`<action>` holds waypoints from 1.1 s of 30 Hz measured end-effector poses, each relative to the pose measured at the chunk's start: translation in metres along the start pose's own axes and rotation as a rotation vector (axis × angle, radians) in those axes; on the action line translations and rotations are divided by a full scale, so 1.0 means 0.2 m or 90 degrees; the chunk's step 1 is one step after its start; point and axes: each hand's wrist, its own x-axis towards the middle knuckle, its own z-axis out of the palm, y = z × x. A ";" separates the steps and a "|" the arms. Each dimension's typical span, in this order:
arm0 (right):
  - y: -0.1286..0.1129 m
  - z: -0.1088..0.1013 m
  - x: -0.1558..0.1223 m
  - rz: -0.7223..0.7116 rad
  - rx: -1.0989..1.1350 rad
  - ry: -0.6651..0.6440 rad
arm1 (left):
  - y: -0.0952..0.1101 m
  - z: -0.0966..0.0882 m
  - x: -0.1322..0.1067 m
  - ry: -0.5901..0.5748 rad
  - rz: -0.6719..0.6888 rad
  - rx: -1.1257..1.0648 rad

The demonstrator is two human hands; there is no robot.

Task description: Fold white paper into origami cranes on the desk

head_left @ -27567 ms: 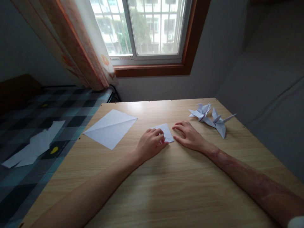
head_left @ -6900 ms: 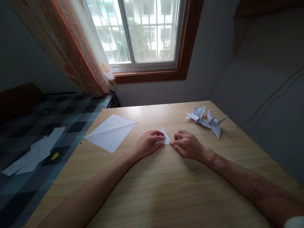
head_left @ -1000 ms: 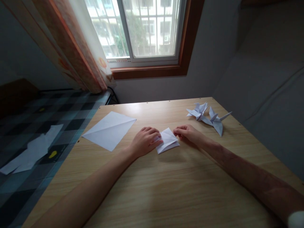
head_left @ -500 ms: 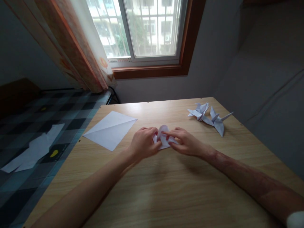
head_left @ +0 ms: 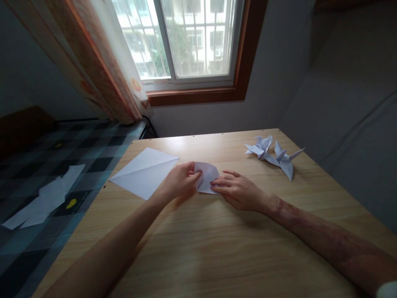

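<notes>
Head view showed the small folded paper (head_left: 205,174) between the two hands, over the middle of the table (head_left: 217,248); it lay to the right of the left hand (head_left: 180,179) and to the left of the right hand (head_left: 238,190); both hands touched it, so neither was nearer; its long way could not be told, because fingers hid part of it; the left hand was closed in a pinch, with thumb and fingers gripping the paper's left edge, which looked lifted and a bit bent; the right hand was loosely spread, palm down, with its fingertips resting on the paper's right part and no pinch to be seen; a big creased sheet (head_left: 144,171) lay just beside the left hand, on its far left side.
</notes>
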 end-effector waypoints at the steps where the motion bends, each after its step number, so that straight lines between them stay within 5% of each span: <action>1: 0.00 0.00 0.00 -0.005 -0.002 -0.002 | 0.00 0.00 0.01 0.011 -0.017 -0.008; 10: -0.03 0.01 0.01 -0.017 -0.006 -0.012 | -0.08 -0.08 0.05 -0.028 -0.088 -0.027; 21: -0.05 0.01 0.01 -0.032 -0.070 -0.026 | -0.05 -0.10 0.03 -0.205 -0.096 -0.167; 33: -0.05 0.01 0.01 -0.023 -0.062 -0.022 | 0.16 -0.05 -0.06 -0.192 -0.117 0.250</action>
